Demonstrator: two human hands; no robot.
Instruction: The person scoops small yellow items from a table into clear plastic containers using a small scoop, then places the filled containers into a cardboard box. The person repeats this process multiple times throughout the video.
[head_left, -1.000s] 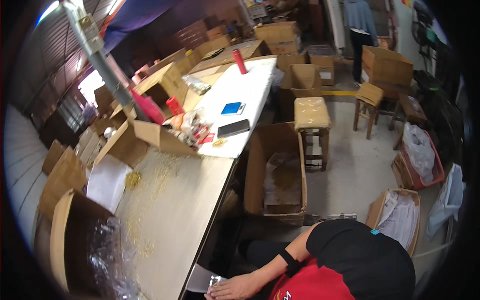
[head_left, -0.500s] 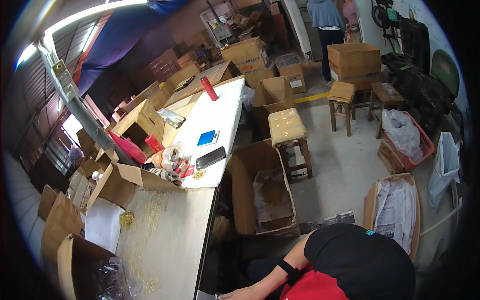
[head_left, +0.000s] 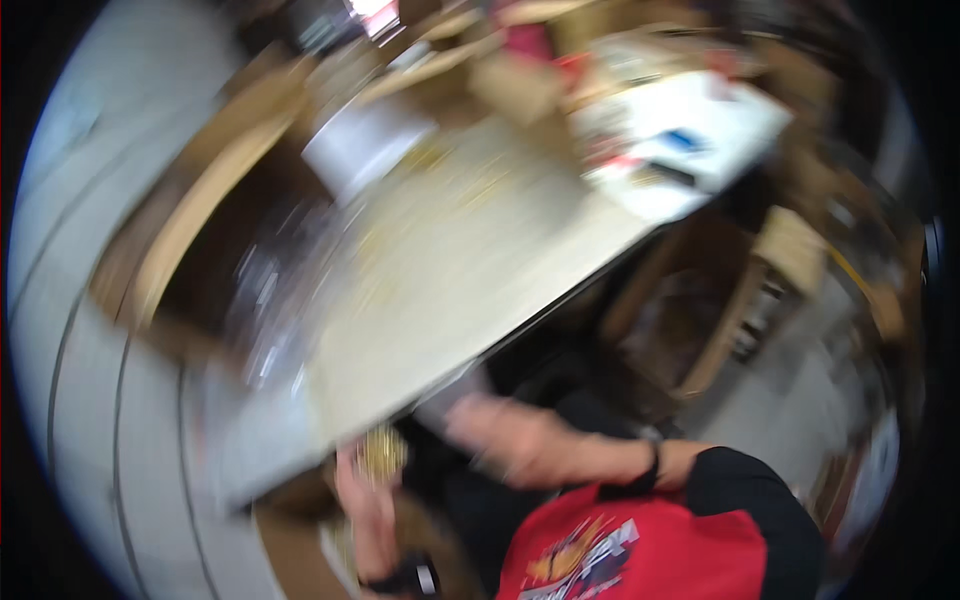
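The whole view is smeared by motion. My left hand (head_left: 362, 492), a black band at its wrist, is low beside the table's near edge and cradles a handful of small gold-coloured pieces (head_left: 382, 455). Their exact kind is too blurred to make out. My right hand (head_left: 462, 402) reaches to the table edge from the right, its fingers smeared; a greyish patch shows beside it. More gold pieces (head_left: 425, 155) lie next to a white sheet (head_left: 365, 145) on the pale tabletop (head_left: 450, 280), with others scattered thinly across it.
A large cardboard box (head_left: 215, 215) with clear plastic (head_left: 275, 290) stands along the table's left side. Another open carton (head_left: 690, 310) is on the floor to the right, near a stool (head_left: 790, 245). A phone (head_left: 665, 174) and a blue item (head_left: 683, 140) lie on the table's white far part.
My view has swung down and to the left, so the table now appears further right. My left hand has come into view with the gold pieces, and my right forearm shows more fully.
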